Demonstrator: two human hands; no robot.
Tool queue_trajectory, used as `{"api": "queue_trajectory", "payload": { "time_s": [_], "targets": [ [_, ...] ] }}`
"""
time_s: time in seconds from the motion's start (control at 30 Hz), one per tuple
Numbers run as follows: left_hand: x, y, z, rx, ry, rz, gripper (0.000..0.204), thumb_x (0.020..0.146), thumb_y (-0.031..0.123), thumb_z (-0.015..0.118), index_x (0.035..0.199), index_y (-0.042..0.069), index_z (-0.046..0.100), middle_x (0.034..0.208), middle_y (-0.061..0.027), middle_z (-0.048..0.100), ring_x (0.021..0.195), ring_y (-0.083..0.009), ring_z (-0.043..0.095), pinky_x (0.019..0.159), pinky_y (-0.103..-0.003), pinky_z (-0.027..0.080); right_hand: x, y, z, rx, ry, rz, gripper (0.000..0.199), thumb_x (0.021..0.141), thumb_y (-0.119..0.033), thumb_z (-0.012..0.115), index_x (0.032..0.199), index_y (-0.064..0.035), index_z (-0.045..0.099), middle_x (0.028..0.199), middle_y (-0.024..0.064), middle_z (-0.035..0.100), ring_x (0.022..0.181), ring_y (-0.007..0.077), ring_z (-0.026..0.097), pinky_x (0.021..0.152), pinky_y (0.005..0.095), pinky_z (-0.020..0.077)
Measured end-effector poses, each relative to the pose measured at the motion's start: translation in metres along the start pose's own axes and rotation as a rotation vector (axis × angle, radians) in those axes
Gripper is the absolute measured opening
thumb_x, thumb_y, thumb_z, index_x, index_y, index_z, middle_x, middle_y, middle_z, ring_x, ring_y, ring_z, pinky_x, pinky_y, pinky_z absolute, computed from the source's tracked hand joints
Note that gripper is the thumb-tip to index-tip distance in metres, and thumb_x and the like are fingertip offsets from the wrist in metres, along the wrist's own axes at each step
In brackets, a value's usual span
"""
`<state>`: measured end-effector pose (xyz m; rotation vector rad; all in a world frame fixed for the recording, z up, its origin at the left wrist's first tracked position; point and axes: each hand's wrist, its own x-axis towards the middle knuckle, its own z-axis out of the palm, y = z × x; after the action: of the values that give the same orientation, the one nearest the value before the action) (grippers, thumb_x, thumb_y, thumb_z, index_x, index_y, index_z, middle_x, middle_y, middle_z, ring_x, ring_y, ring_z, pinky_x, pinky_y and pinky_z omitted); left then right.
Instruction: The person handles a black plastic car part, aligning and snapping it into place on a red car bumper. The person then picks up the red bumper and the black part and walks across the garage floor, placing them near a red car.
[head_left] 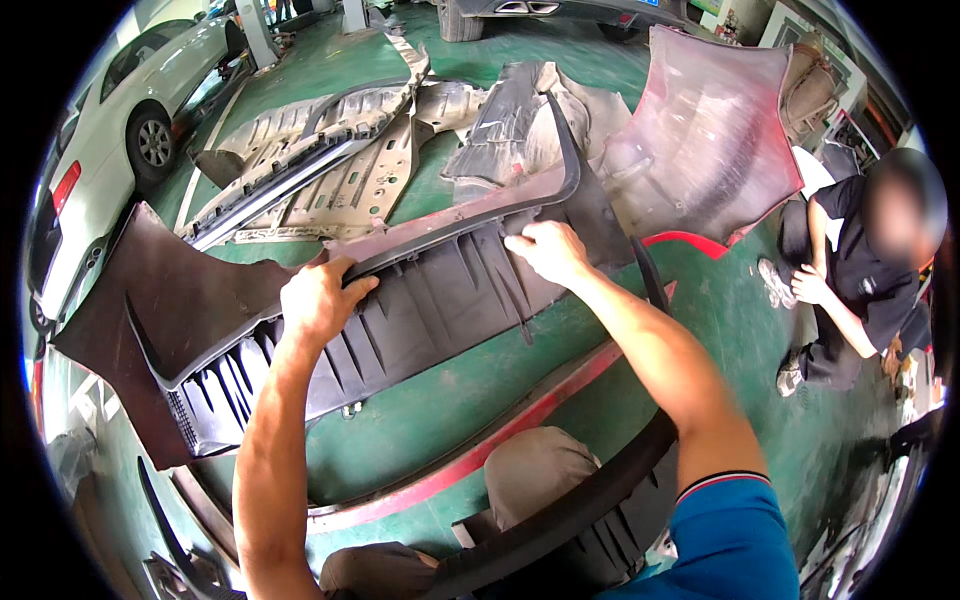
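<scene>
Both hands grip the dark ribbed bumper trim (440,290), tilted above the green floor (440,420): left hand (318,298) fingers curled over its upper edge, right hand (545,250) fingers pinching the rim.

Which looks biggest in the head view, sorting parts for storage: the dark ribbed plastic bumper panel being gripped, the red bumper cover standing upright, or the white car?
1. Dark ribbed plastic bumper panel, though it is nearest the camera.
2. Red bumper cover.
3. White car, farther off and cut by the rim, so unsure.
</scene>
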<state>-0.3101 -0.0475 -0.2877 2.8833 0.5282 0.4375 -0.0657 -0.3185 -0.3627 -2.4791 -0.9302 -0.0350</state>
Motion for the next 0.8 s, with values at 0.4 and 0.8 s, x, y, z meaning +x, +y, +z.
{"api": "queue_trajectory", "payload": {
  "time_s": [0.4,0.8],
  "targets": [
    [0.024,0.076,-0.031,0.222,0.109,0.321,0.029,0.087,0.036,0.072,0.092,0.009,0.063,0.072,-0.0145,0.071,0.067,-0.0345,0.073,0.062,-0.048,0.058,-0.09,-0.012,-0.069,0.101,-0.171,-0.299,0.03,0.089,-0.035,0.077,0.078,-0.0069,0.074,0.068,0.0155,0.068,0.063,0.0368,0.068,0.061,0.0464,0.0521],
    [0.103,0.011,-0.083,0.511,0.158,0.232,0.083,0.089,0.041,0.076,0.155,0.008,0.037,0.141,-0.02,0.058,0.129,-0.0379,0.057,0.107,-0.051,0.045,-0.112,-0.044,-0.079,0.201,-0.22,-0.549,0.026,0.086,-0.03,0.081,0.077,-0.0075,0.071,0.076,0.0068,0.069,0.066,0.0301,0.067,0.057,0.0433,0.0496]
  ]
}}
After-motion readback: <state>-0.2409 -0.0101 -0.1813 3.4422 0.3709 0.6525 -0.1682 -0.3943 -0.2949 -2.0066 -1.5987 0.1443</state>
